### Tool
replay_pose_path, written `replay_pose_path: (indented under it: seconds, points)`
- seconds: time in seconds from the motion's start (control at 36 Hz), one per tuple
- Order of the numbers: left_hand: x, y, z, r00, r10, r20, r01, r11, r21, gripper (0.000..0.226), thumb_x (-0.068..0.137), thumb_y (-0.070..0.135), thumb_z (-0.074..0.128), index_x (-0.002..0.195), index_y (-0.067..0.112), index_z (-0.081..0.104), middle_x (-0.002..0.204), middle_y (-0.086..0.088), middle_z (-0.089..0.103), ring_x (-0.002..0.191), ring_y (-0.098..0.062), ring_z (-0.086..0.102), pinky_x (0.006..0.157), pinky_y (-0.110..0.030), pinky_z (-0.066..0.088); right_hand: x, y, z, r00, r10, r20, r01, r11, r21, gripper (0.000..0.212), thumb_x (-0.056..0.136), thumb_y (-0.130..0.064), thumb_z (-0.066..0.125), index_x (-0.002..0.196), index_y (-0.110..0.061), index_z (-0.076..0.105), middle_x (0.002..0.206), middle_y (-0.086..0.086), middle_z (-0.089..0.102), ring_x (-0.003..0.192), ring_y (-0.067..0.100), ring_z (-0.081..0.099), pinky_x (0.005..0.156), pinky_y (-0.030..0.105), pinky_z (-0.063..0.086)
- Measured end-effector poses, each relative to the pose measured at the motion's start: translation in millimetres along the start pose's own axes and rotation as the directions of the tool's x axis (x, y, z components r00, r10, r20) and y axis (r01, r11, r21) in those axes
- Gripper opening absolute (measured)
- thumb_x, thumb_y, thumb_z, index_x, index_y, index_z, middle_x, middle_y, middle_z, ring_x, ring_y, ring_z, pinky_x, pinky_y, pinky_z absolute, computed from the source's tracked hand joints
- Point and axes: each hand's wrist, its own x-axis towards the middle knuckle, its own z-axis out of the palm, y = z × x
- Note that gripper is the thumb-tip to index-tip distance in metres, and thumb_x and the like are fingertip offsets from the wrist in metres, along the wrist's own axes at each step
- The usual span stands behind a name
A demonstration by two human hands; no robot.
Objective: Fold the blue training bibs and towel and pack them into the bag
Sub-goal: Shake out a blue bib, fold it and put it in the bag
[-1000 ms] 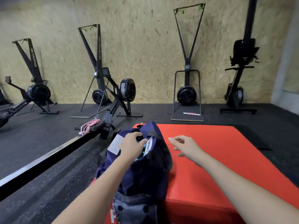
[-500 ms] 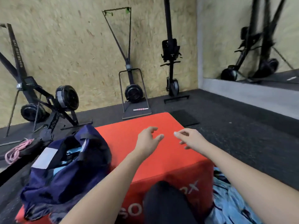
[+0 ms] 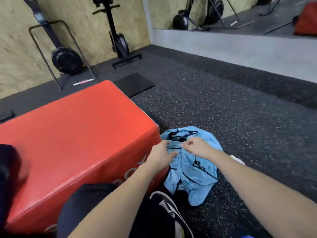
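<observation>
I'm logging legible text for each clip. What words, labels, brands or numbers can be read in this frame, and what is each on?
"BOX", partly: pale letters on the red box's side, an "X" and round letters showing, the rest hidden behind the left hand and its arm.
Pale mark at the box's lower edge: cut off, unreadable.
Bibs, floor, rowing machines: no readable text.
</observation>
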Motion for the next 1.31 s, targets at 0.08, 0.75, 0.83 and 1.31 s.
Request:
replay_pose_path:
  seconds: [0.08,0.75,0.83,1.31]
  points:
    - [19,-10,34,0.995,-0.051,0.085,0.051,0.999,0.001,0.054,0.087,0.04,0.068,0.132,0.013,0.054,0.113,-0.008,0.068,0.108,-0.025,0.063,0.082,-0.026,0.041,14,31,8,0.997,0.063,0.045,-0.061,0.997,-0.044,0.028,0.095,-0.039,0.063,0.076,-0.019,0.06,0.072,0.002,0.062,0.057,0.009,0.05,0.058,0.027,0.039]
    - [132,-92,139,0.91,-0.258,0.325,0.284,0.958,-0.034,0.057,0.09,0.043,0.067,0.14,0.019,0.051,0.123,-0.009,0.061,0.113,-0.024,0.059,0.095,-0.033,0.049,152,170,96,0.823,0.567,0.018,-0.567,0.823,-0.01,0.046,0.095,-0.037,0.064,0.065,-0.01,0.043,0.06,0.005,0.047,0.052,0.018,0.046,0.046,0.03,0.031]
    - [133,-92,138,0.909,-0.257,0.327,0.289,0.956,-0.053,0.055,0.091,0.043,0.066,0.138,0.019,0.05,0.12,-0.008,0.062,0.113,-0.024,0.058,0.097,-0.036,0.049,155,172,98,0.834,0.552,-0.011,-0.552,0.834,0.021,0.046,0.09,-0.023,0.07,0.058,-0.011,0.039,0.054,0.003,0.039,0.048,0.018,0.038,0.047,0.03,0.027]
    - [97,-11,63,0.973,-0.097,0.207,0.135,0.975,-0.178,0.056,0.091,0.037,0.067,0.14,0.019,0.047,0.129,-0.007,0.06,0.106,-0.018,0.056,0.09,-0.026,0.045,79,51,5,0.953,0.23,-0.196,-0.18,0.953,0.242,0.02,0.08,-0.013,0.066,0.064,-0.011,0.054,0.059,0.005,0.041,0.055,0.017,0.037,0.057,0.031,0.032]
